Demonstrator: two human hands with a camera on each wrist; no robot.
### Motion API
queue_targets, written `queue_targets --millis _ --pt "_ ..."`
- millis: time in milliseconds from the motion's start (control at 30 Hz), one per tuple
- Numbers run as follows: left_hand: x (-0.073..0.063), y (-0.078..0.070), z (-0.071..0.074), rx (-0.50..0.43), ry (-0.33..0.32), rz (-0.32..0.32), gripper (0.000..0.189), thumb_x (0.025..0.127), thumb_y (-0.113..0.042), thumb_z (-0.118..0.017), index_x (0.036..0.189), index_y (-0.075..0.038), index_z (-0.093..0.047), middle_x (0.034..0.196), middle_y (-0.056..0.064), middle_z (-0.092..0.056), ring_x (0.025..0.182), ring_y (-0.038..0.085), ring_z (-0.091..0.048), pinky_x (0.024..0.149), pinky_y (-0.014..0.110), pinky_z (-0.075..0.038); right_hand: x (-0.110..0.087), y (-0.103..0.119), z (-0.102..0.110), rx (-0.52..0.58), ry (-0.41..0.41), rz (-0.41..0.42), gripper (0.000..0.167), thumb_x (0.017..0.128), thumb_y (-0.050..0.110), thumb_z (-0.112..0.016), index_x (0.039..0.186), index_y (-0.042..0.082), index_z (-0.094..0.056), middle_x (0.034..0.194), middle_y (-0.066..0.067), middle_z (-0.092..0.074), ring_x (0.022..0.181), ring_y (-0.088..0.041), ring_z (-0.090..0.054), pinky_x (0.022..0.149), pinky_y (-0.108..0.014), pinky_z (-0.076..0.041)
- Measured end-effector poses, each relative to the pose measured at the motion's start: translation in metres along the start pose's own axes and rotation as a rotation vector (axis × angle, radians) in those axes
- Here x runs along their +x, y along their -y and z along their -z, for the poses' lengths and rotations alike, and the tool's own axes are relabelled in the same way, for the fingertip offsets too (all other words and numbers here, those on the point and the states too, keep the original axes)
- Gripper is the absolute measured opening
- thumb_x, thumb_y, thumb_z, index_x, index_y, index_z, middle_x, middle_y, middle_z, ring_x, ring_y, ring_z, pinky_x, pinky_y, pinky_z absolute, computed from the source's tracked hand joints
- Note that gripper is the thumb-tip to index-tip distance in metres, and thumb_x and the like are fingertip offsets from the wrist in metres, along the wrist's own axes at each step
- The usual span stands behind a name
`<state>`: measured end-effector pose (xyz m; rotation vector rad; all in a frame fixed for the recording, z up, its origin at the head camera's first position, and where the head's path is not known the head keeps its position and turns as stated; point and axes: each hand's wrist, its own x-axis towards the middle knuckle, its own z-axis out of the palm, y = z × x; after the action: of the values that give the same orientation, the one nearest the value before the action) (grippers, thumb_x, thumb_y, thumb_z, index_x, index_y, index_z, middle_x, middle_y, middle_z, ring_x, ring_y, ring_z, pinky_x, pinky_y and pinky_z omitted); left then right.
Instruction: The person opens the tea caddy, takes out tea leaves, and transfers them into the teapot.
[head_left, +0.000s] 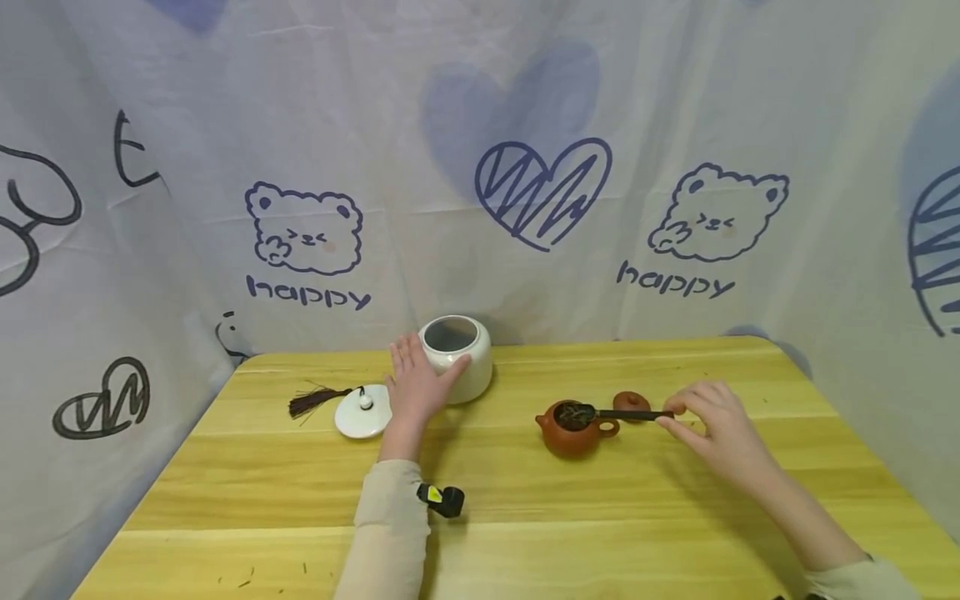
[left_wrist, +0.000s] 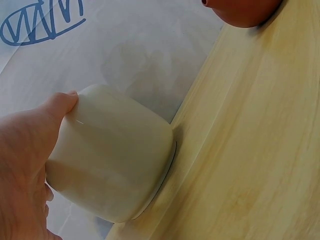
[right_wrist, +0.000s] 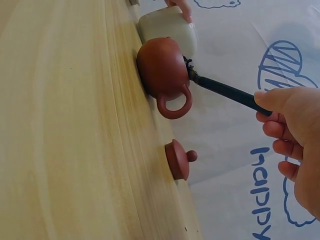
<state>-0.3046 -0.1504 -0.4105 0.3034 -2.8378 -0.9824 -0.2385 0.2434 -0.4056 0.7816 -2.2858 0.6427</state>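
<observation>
In the head view my left hand (head_left: pixel 417 385) lies against the left side of a white ceramic jar (head_left: pixel 472 375), fingers straight and spread, thumb across its front. The jar stands upright with its mouth uncovered. My right hand (head_left: pixel 720 429) pinches the end of a dark-handled tea scoop (head_left: pixel 626 414) between thumb and fingers. The scoop's head, with dark tea leaves (head_left: pixel 576 414) about it, is at the mouth of a reddish-brown clay teapot (head_left: pixel 570 442). In the right wrist view the handle slants down to the teapot (right_wrist: pixel 162 67), whose loop handle faces my right hand.
Behind the scoop lies the teapot lid (head_left: pixel 630 402), knob up. A white jar lid (head_left: pixel 362 414) with a dark tassel (head_left: pixel 318 402) lies left of my left hand. Several dark bits (head_left: pixel 245 583) are scattered at the near left. A printed cloth (head_left: pixel 540 308) hangs behind the wooden table (head_left: pixel 525 533).
</observation>
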Motion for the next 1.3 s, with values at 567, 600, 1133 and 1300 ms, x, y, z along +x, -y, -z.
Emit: queue_targets --millis 567,600,1133,1300 --pt "-0.0008 -0.0009 -0.0002 -0.012 -0.002 0.004 0.111 0.085 -0.073 -0.051 0.157 -0.006 0.001 0.164 0.019 0.004 0.153 0.034 0.009 0.119 0.066 -0.007 0.0001 0.0019 -0.0008 -0.013 -0.024 0.041 0.025 0.064 0.003 -0.083 0.08 0.013 -0.067 0.084 0.002 -0.064 0.086 -0.017 -0.05 0.083 -0.033 -0.036" --pt "-0.0008 -0.0009 -0.0002 -0.01 -0.002 0.005 0.111 0.085 -0.073 -0.051 0.157 -0.007 0.002 0.164 0.019 0.004 0.153 0.034 0.009 0.119 0.065 -0.007 0.0002 0.0023 -0.0009 -0.014 -0.023 0.037 0.025 0.064 0.003 -0.083 0.08 0.013 -0.066 0.084 0.002 -0.064 0.086 -0.017 -0.05 0.083 -0.033 -0.035" --pt "-0.0003 -0.0002 -0.0006 -0.012 -0.009 0.001 0.111 0.085 -0.073 -0.05 0.157 -0.007 0.001 0.164 0.02 0.003 0.153 0.035 0.006 0.119 0.066 -0.008 0.0019 0.0072 -0.0003 -0.011 -0.014 0.03 0.026 0.063 0.002 -0.083 0.082 0.01 -0.066 0.085 0.0 -0.064 0.087 -0.017 -0.049 0.084 -0.033 -0.035" --pt "0.0003 -0.0002 -0.0007 -0.014 -0.012 0.0 0.11 0.085 -0.073 -0.051 0.157 -0.006 -0.001 0.164 0.02 0.003 0.153 0.035 0.006 0.118 0.066 -0.008 0.0018 0.0068 -0.0008 -0.014 -0.031 0.055 0.026 0.063 0.002 -0.082 0.082 0.01 -0.067 0.086 -0.001 -0.065 0.087 -0.018 -0.05 0.084 -0.033 -0.035"
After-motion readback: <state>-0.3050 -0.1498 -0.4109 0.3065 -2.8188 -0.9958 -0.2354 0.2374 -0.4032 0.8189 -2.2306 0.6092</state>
